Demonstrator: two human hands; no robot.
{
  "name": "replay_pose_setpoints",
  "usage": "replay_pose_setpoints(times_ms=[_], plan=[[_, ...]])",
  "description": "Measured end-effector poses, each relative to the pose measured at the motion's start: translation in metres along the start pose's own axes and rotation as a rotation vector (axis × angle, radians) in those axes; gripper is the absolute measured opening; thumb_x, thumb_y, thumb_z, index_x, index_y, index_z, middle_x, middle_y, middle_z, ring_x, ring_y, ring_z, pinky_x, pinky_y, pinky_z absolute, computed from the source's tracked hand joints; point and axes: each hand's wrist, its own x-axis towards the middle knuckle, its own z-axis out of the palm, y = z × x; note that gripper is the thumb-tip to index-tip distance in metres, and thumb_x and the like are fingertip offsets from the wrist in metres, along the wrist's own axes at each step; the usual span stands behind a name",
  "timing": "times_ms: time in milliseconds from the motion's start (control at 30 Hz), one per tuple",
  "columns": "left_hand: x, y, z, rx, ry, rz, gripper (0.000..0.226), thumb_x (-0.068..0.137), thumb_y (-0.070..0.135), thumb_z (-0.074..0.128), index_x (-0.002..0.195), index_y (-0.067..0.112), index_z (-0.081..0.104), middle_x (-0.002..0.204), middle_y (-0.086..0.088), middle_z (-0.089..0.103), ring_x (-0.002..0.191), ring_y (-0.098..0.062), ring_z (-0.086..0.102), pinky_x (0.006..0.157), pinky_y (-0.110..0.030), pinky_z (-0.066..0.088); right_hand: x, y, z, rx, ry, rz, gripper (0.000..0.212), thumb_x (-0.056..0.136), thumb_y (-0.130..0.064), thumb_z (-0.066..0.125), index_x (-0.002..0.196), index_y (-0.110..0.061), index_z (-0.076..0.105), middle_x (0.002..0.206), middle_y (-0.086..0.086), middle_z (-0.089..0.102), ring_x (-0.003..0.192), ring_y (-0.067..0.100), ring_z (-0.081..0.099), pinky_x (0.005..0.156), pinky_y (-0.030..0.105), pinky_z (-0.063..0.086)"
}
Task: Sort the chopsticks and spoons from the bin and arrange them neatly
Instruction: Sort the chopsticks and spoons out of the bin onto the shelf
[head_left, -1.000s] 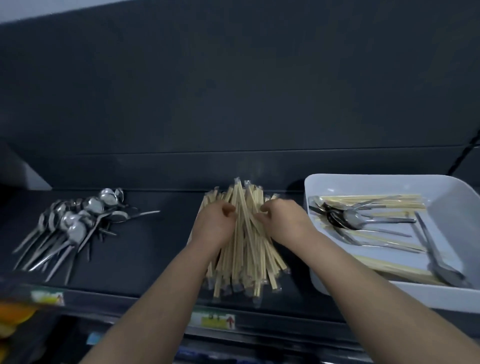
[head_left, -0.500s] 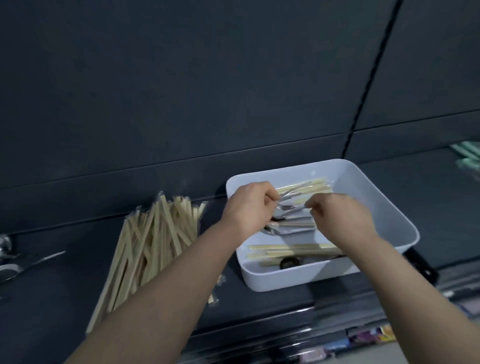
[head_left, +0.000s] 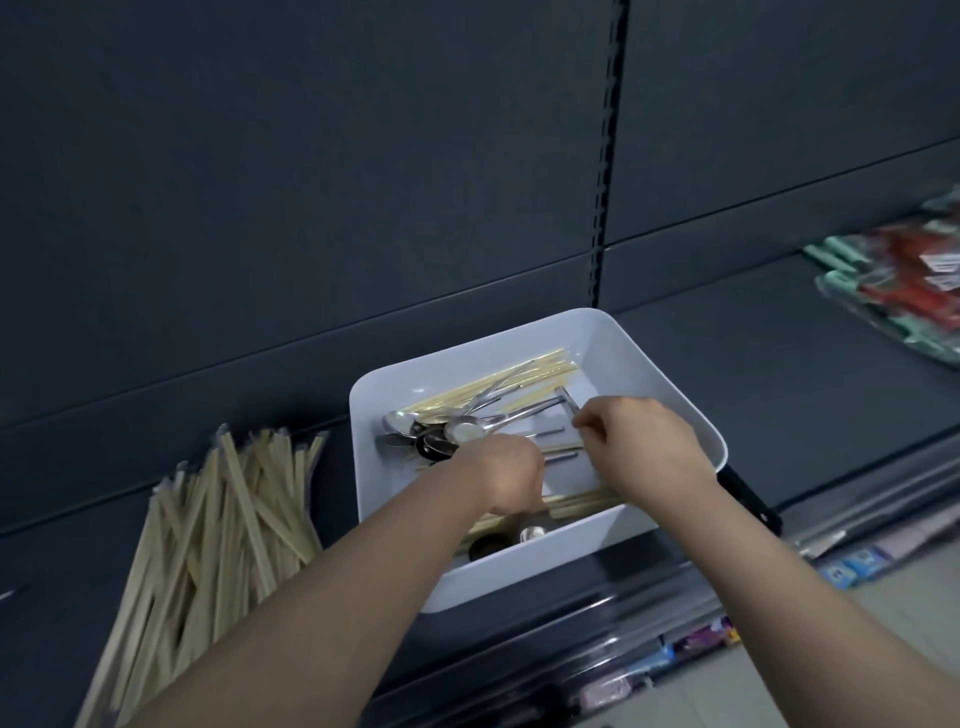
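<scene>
A white bin (head_left: 670, 374) stands on the dark shelf and holds loose wooden chopsticks (head_left: 519, 384) and several metal spoons (head_left: 447, 431). My right hand (head_left: 644, 441) is inside the bin, its fingertips pinched on the end of a spoon handle (head_left: 563, 397). My left hand (head_left: 501, 473) reaches down into the bin's front part over more chopsticks (head_left: 582, 500); its fingers are hidden beneath it. A fanned pile of wrapped chopsticks (head_left: 218, 519) lies on the shelf to the left of the bin.
Red and teal packaged goods (head_left: 904, 280) lie on the shelf at the far right. A slotted upright post (head_left: 605, 156) runs up the back wall behind the bin. A black bracket (head_left: 748, 499) juts out at the bin's right. Small packets (head_left: 852, 561) sit on a lower shelf.
Both hands left the chopstick pile and moved right into the bin. The view swung right, so the spoon pile on the left is out of sight.
</scene>
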Motion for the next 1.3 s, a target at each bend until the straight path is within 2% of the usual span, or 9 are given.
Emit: replay_pose_setpoints(times_ms=[167, 300, 500, 633, 800, 867, 967, 1167, 1300], plan=[[-0.005, -0.006, 0.003, -0.022, -0.015, 0.009, 0.007, 0.084, 0.02, 0.066, 0.09, 0.023, 0.067, 0.102, -0.002, 0.069, 0.098, -0.022, 0.062, 0.083, -0.035, 0.052, -0.001, -0.001, -0.001, 0.015, -0.022, 0.006, 0.025, 0.093, -0.026, 0.043, 0.103, -0.032, 0.065, 0.098, -0.005, 0.068, 0.091, 0.022, 0.062, 0.063, 0.029, 0.044], [-0.006, -0.018, -0.005, -0.057, 0.137, -0.105, 0.01, 0.087, 0.028, 0.063, 0.095, 0.021, 0.066, 0.107, -0.002, 0.067, 0.105, -0.024, 0.058, 0.088, -0.035, 0.049, -0.003, 0.0, -0.001, 0.035, 0.026, 0.002, 0.027, 0.094, -0.026, 0.042, 0.109, -0.032, 0.064, 0.103, -0.007, 0.068, 0.094, 0.02, 0.062, 0.066, 0.03, 0.047], [-0.02, -0.021, -0.015, -0.048, 0.342, -0.271, 0.016, 0.095, 0.018, 0.048, 0.111, 0.019, 0.05, 0.109, -0.003, 0.062, 0.106, -0.029, 0.056, 0.08, -0.036, 0.042, -0.005, -0.002, -0.003, 0.077, 0.152, -0.023, 0.021, 0.093, -0.023, 0.048, 0.111, -0.025, 0.058, 0.106, -0.005, 0.06, 0.097, 0.018, 0.057, 0.067, 0.031, 0.047], [-0.033, -0.031, -0.022, 0.048, 0.378, -0.401, 0.027, 0.09, 0.006, 0.046, 0.113, 0.018, 0.052, 0.108, -0.003, 0.062, 0.099, -0.028, 0.057, 0.073, -0.033, 0.04, 0.0, -0.007, -0.006, -0.071, 0.003, -0.102, 0.022, 0.088, -0.014, 0.052, 0.097, -0.029, 0.063, 0.1, -0.004, 0.058, 0.096, 0.02, 0.056, 0.065, 0.028, 0.041], [-0.044, -0.041, -0.02, -0.086, 0.462, -0.495, 0.025, 0.09, 0.005, 0.045, 0.111, 0.016, 0.053, 0.107, -0.005, 0.062, 0.096, -0.029, 0.057, 0.068, -0.034, 0.041, 0.016, -0.03, 0.004, -0.239, -0.261, -0.204, 0.028, 0.083, -0.019, 0.062, 0.107, -0.033, 0.068, 0.112, 0.0, 0.062, 0.105, 0.021, 0.059, 0.085, 0.028, 0.046], [-0.047, -0.042, -0.019, -0.178, 0.489, -0.498, 0.021, 0.093, 0.01, 0.045, 0.11, 0.017, 0.054, 0.104, -0.004, 0.063, 0.094, -0.028, 0.057, 0.07, -0.036, 0.047, 0.021, -0.033, 0.015, -0.257, -0.403, -0.208, 0.031, 0.077, -0.021, 0.07, 0.108, -0.027, 0.068, 0.112, 0.0, 0.063, 0.102, 0.023, 0.061, 0.084, 0.029, 0.05], [-0.051, -0.044, -0.018, -0.24, 0.491, -0.476, 0.021, 0.093, 0.014, 0.043, 0.109, 0.018, 0.056, 0.103, -0.004, 0.063, 0.094, -0.028, 0.058, 0.071, -0.036, 0.048, 0.024, -0.03, 0.022, -0.329, -0.48, -0.2, 0.027, 0.076, -0.022, 0.071, 0.102, -0.019, 0.068, 0.108, 0.002, 0.064, 0.097, 0.023, 0.062, 0.076, 0.027, 0.049], [-0.056, -0.048, -0.013, -0.441, 0.585, -0.45, 0.021, 0.094, 0.02, 0.044, 0.108, 0.022, 0.059, 0.099, 0.0, 0.066, 0.09, -0.026, 0.059, 0.069, -0.033, 0.048, 0.022, -0.026, 0.02, -0.369, -0.315, -0.234, 0.017, 0.089, -0.019, 0.051, 0.102, -0.024, 0.061, 0.11, 0.0, 0.063, 0.102, 0.023, 0.059, 0.076, 0.028, 0.039], [-0.057, -0.053, -0.017, -0.506, 0.761, -0.41, 0.021, 0.094, 0.019, 0.045, 0.109, 0.021, 0.06, 0.092, 0.0, 0.067, 0.083, -0.025, 0.059, 0.069, -0.036, 0.049, 0.016, -0.027, -0.006, -0.213, -0.246, -0.16, 0.014, 0.091, -0.015, 0.049, 0.094, -0.029, 0.046, 0.103, -0.002, 0.062, 0.086, 0.024, 0.053, 0.069, 0.028, 0.035]])
